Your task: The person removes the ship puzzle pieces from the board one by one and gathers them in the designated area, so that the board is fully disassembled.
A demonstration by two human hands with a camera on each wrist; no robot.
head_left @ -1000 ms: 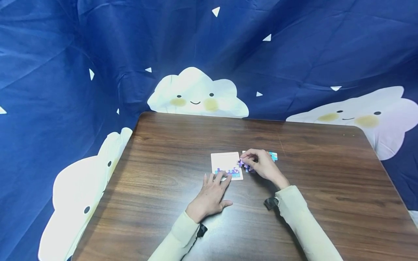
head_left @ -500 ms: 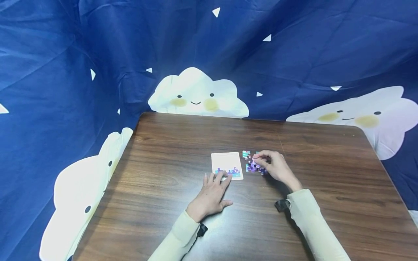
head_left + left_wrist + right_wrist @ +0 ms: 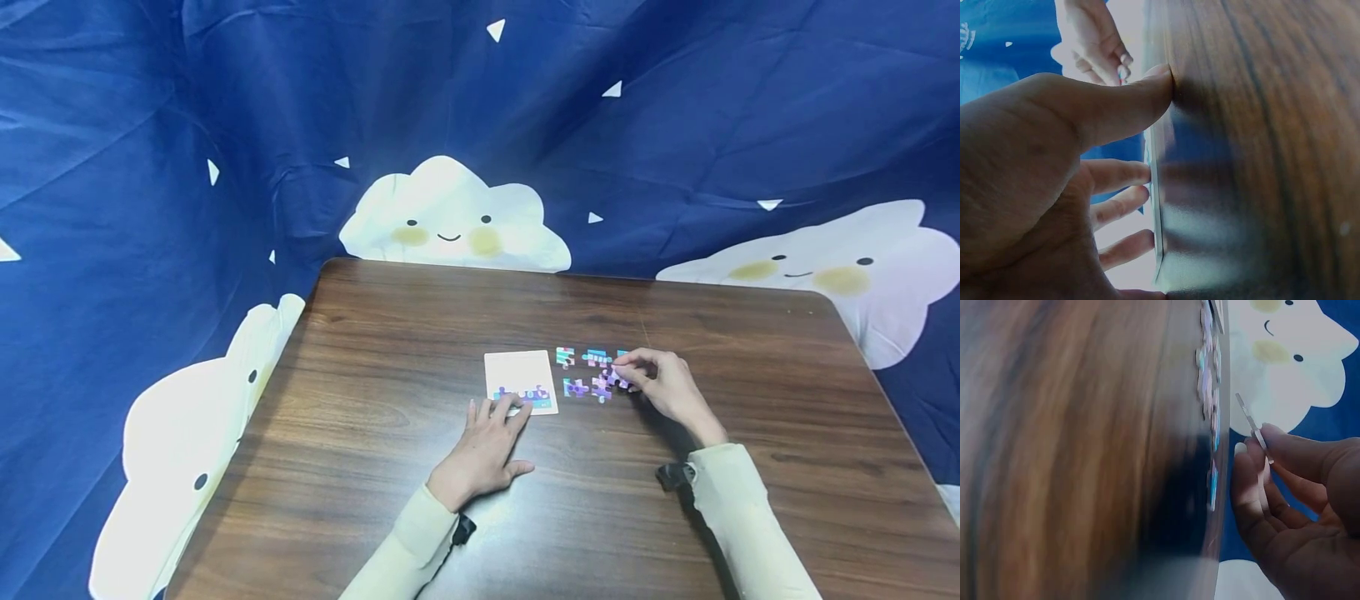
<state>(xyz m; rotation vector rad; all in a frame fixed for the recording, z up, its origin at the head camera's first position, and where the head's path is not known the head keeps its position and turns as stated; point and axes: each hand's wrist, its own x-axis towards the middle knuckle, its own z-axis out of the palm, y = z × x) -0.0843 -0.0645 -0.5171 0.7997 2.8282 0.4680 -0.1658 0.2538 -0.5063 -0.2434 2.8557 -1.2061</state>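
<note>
My left hand (image 3: 483, 454) rests its fingertips on the lower edge of a square white puzzle tray (image 3: 516, 365), thumb spread on the tabletop. Along the tray's lower side lies a row of purple and blue puzzle pieces (image 3: 542, 400), partly under the fingers. To the right of the tray, my right hand (image 3: 667, 387) pinches a purple jigsaw puzzle piece (image 3: 617, 379) between thumb and finger; the right wrist view shows this piece (image 3: 1255, 427) edge-on, tilted and raised off the table. Several loose pieces (image 3: 575, 388) lie near it, one partly hidden behind the fingers.
The loose pieces lie in two rough rows, with a blue one (image 3: 597, 357) in the far row. Everything is on a brown wooden table (image 3: 360, 375). A blue curtain (image 3: 465, 92) with white clouds hangs behind and left of the table.
My right hand has moved rightward from beside the tray with the purple piece, uncovering loose pieces on the table. My left hand stays in place.
</note>
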